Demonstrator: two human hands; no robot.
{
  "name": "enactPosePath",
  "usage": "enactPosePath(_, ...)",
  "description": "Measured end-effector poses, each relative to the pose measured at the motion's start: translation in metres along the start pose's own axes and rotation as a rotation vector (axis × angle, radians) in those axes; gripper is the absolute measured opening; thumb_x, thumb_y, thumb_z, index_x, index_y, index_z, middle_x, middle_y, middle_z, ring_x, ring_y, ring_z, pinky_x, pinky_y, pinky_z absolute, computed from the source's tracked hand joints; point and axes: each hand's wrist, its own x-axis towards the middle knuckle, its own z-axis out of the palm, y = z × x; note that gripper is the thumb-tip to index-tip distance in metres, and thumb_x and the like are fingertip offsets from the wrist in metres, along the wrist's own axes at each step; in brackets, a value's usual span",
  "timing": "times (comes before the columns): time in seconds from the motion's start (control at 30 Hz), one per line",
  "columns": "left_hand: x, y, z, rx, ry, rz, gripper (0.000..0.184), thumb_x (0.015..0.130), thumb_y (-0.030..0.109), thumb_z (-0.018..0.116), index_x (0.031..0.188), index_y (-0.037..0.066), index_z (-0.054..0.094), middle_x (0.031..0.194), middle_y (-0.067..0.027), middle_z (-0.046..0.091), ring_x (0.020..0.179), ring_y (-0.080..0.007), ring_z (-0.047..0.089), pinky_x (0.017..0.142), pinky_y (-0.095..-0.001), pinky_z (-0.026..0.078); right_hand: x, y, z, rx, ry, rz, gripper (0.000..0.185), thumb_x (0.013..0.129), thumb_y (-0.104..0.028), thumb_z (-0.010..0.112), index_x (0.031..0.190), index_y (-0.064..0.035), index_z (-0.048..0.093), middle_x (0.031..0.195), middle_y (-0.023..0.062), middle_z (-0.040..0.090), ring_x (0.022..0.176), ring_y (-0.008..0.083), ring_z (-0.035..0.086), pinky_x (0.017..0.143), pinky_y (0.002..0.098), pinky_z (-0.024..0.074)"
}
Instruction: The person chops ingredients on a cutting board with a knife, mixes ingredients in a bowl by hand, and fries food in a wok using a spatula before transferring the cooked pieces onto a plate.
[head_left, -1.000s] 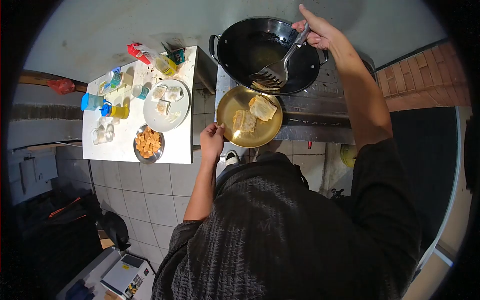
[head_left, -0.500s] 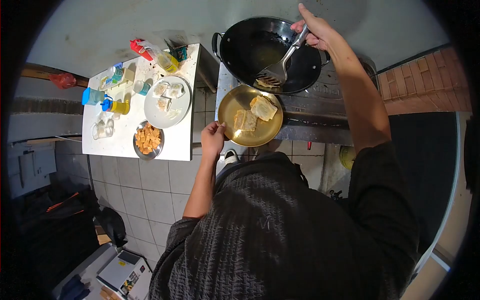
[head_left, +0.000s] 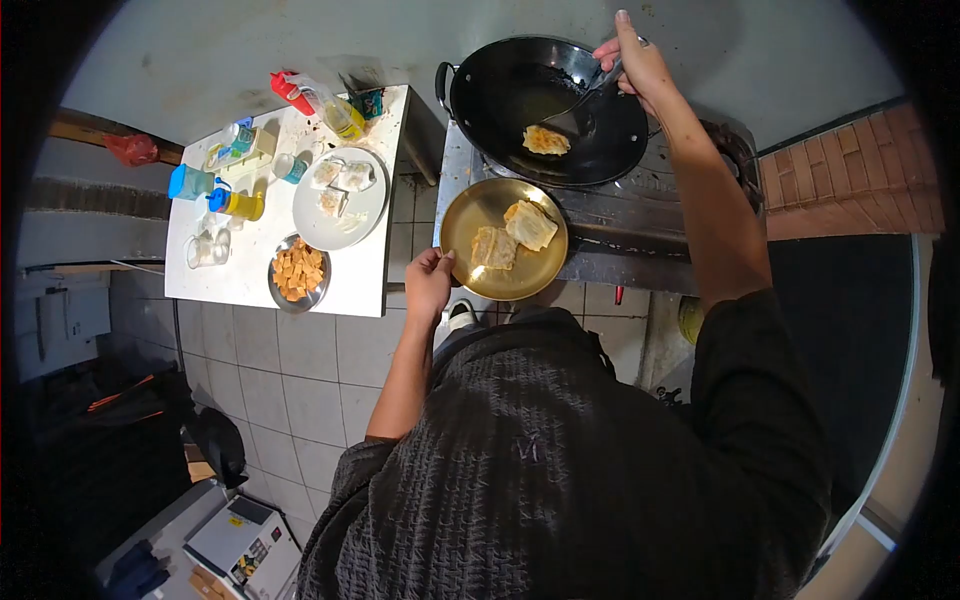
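My left hand (head_left: 430, 285) pinches the left rim of a round gold plate (head_left: 470, 215). Two folded, browned pastry parcels lie on it: a flatter parcel (head_left: 494, 248) and a puffier parcel (head_left: 531, 226). Above the wok (head_left: 500, 80), my right hand (head_left: 636, 68) is closed round the handle of a slotted spatula (head_left: 590, 92), which is turned nearly edge-on, its blade hard to make out. A golden parcel (head_left: 546, 140) rests in the wok near its front wall, close to the spatula's low end. Oil pools in the wok's bottom.
On the white table (head_left: 350, 285) at left stand a pale plate (head_left: 345, 235) with several uncooked parcels, a metal bowl of brown cubes (head_left: 299, 272), a yellow bottle (head_left: 240, 205) and an oil bottle (head_left: 345, 120). A metal stove (head_left: 640, 225) supports the wok.
The spatula has turned edge-on and pulled up and back from the parcel, which now shows its browned face in the wok. My left hand still holds the gold plate.
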Motion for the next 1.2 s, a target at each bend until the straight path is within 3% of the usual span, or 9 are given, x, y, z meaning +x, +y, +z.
enactPosePath(0.27, -0.003, 0.001, -0.001, -0.002, -0.02, 0.0, 0.019, 0.095, 0.013, 0.057, 0.078, 0.004, 0.059, 0.072, 0.0, 0.059, 0.061, -0.0076, 0.053, 0.059, -0.0249, 0.049, -0.012, 0.008, 0.012, -0.116, 0.04, -0.158, 0.071, 0.095, -0.062, 0.036, 0.079, 0.0009, 0.065, 0.058, 0.0017, 0.051, 0.045, 0.007, 0.036, 0.041, 0.0223, 0.0267)
enactPosePath(0.57, -0.001, -0.001, -0.002, 0.029, -0.015, 0.002, 0.02, 0.095, 0.013, 0.058, 0.077, 0.004, 0.059, 0.071, -0.0001, 0.059, 0.062, -0.0076, 0.053, 0.058, -0.0241, 0.047, -0.009, 0.002, 0.004, -0.031, -0.046, 0.048, 0.072, 0.095, -0.064, 0.036, 0.083, 0.0017, 0.062, 0.062, 0.0019, 0.048, 0.042, 0.006, 0.032, 0.038, 0.0208, 0.0222)
enactPosePath(0.73, 0.001, 0.004, -0.001, -0.018, 0.016, -0.013, 0.02, 0.094, 0.012, 0.057, 0.077, 0.001, 0.059, 0.066, -0.0013, 0.059, 0.056, -0.008, 0.051, 0.054, -0.0247, 0.045, -0.019, 0.0, 0.012, 0.0, -0.082, 0.034, 0.072, 0.094, -0.065, 0.037, 0.08, 0.001, 0.062, 0.061, 0.0016, 0.048, 0.044, 0.0055, 0.033, 0.038, 0.0204, 0.0222)
enactPosePath(1.2, 0.0, 0.015, -0.005, -0.022, 0.013, -0.011, 0.019, 0.094, 0.012, 0.057, 0.076, 0.005, 0.057, 0.072, -0.0018, 0.061, 0.061, -0.009, 0.056, 0.058, -0.0255, 0.05, -0.052, 0.005, 0.012, -0.047, -0.112, -0.063, 0.07, 0.096, -0.062, 0.036, 0.078, 0.0005, 0.063, 0.059, 0.0019, 0.05, 0.043, 0.0054, 0.032, 0.039, 0.0219, 0.0209)
